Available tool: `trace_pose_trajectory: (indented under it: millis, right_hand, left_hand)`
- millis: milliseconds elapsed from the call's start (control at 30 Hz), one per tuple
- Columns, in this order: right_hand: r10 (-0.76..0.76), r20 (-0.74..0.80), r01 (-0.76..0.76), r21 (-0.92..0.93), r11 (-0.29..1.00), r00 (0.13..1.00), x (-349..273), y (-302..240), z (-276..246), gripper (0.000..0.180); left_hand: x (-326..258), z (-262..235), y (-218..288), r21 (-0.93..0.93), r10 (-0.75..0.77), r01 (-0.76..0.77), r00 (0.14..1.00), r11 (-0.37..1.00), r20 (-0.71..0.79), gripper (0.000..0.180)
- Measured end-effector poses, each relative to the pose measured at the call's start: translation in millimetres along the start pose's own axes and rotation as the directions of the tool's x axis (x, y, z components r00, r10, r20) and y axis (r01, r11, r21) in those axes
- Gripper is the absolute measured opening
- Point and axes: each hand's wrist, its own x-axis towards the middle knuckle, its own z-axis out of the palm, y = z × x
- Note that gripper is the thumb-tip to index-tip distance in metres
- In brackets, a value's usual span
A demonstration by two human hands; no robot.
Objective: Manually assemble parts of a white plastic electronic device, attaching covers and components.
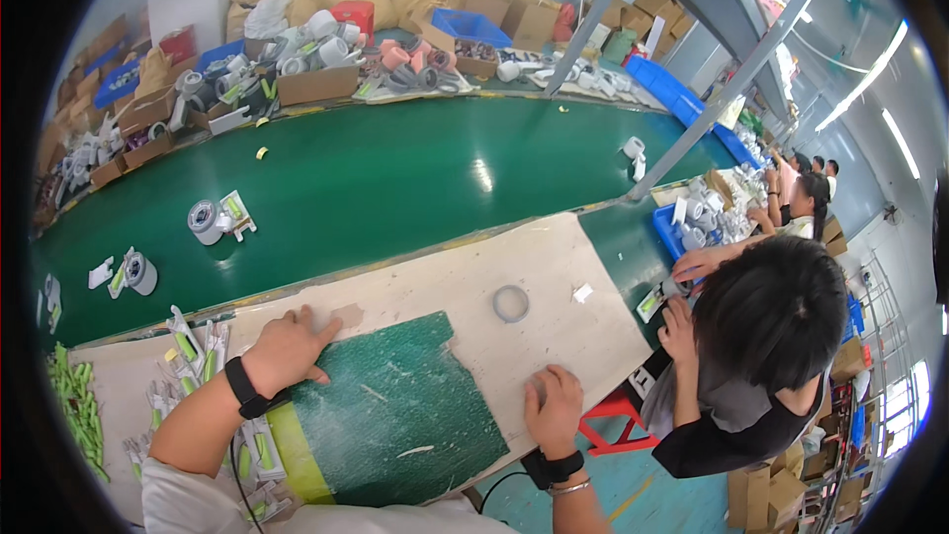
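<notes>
grey ring point(511, 304) sits on the counter point(554, 262) toward its far edge, left hand point(289, 348) spread, right hand point(556, 410) loosely bent, both seemingly empty, mid-pause, pickup needing a pinch.

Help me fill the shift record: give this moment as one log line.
left hand: spread at edge of green mat | right hand: on beige board | grey ring: on board, beyond right hand

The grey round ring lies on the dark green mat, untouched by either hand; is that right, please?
Not the dark green mat: the head view shows the grey round ring on the beige flat sheet, untouched by the left hand or right hand.
</notes>
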Motion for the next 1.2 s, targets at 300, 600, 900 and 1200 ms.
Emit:
trace_pose_trajectory:
  millis: [300, 600, 900, 1200]
  right_hand:
    - [0.000, -0.005, 0.000, 0.008, 1.000, 1.000, 3.3, 0.6, 1.2, 0.022]
    - [0.020, 0.002, -0.020, 0.000, 1.000, 1.000, -1.7, 0.4, 1.1, 0.022]
    - [-0.009, -0.029, 0.009, -0.009, 1.000, 1.000, 1.4, -1.0, -1.0, 0.020]
    - [0.011, -0.003, -0.011, 0.000, 1.000, 1.000, 0.9, 0.9, 2.1, 0.022]
  left_hand:
    - [3.7, 0.5, -0.9, 0.038, -0.015, 0.014, 1.000, 0.999, 0.016, 0.086]
    - [0.8, -0.2, 1.0, 0.014, -0.022, 0.022, 0.999, 1.000, 0.033, 0.086]
    - [2.0, -0.4, 0.2, 0.015, -0.026, 0.025, 0.999, 1.000, 0.036, 0.086]
    - [2.9, -2.8, 0.1, -0.010, -0.029, 0.030, 0.998, 0.999, 0.052, 0.085]
